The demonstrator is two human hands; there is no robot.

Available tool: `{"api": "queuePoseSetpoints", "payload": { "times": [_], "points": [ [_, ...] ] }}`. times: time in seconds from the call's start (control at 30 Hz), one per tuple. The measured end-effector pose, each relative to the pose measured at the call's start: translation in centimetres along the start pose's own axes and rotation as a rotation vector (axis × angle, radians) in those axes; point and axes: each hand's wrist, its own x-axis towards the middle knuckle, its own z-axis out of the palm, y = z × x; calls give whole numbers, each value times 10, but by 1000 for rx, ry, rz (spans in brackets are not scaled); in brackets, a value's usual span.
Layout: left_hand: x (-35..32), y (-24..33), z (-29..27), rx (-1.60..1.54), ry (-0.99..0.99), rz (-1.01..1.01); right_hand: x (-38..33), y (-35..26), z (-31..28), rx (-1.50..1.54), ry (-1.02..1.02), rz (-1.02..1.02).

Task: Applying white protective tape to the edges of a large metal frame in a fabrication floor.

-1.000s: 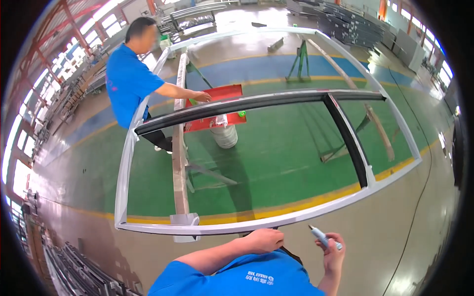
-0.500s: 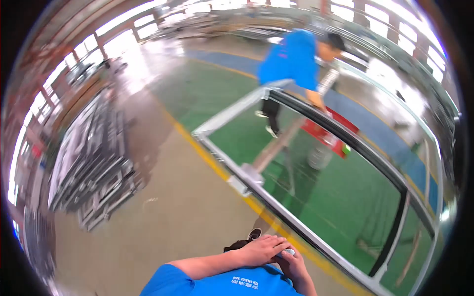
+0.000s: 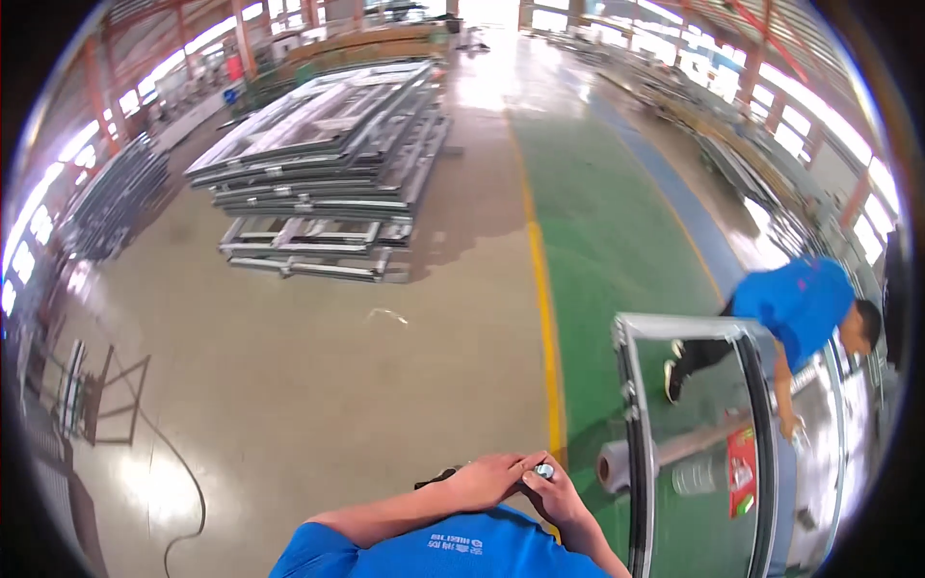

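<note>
At my waist the two hands are together. My right hand (image 3: 554,489) is closed round a small thing with a pale, round, shiny end (image 3: 544,471); most of it is hidden in the fingers. My left hand (image 3: 488,478) lies against the right one, its fingers bent over the same spot, and what they grip is hidden. To the right of my hands stands a grey metal frame (image 3: 631,414) with dark inner bars, apart from me. Across it a co-worker in a blue shirt (image 3: 800,299) bends forward, one hand reaching down at the frame's far side.
Ahead to the left, several metal frames (image 3: 318,183) lie stacked. A white roll (image 3: 626,466), a pale bucket (image 3: 699,476) and a red box (image 3: 741,467) show by the metal frame. A cable (image 3: 200,491) runs along the floor at left, near a thin metal stand (image 3: 120,400).
My view has swung left, so the frame and the co-worker now sit farther right and the stack nearer the middle. My hands stay together at my waist.
</note>
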Motion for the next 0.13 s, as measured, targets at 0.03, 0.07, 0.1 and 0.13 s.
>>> {"api": "queuePoseSetpoints", "payload": {
  "times": [0.03,0.07,0.1,0.13],
  "points": [
    [1,-15,-20,44,38,-25,27,-5,8,-3,-30,25],
    [1,-30,-35,48,53,-51,52,-8,12,-115,-34,86],
    [2,-43,-49,20,68,-89,76,-13,14,-224,-39,142],
    [4,-57,-61,-8,80,-127,101,-14,21,-218,-59,156]
  ]
}}
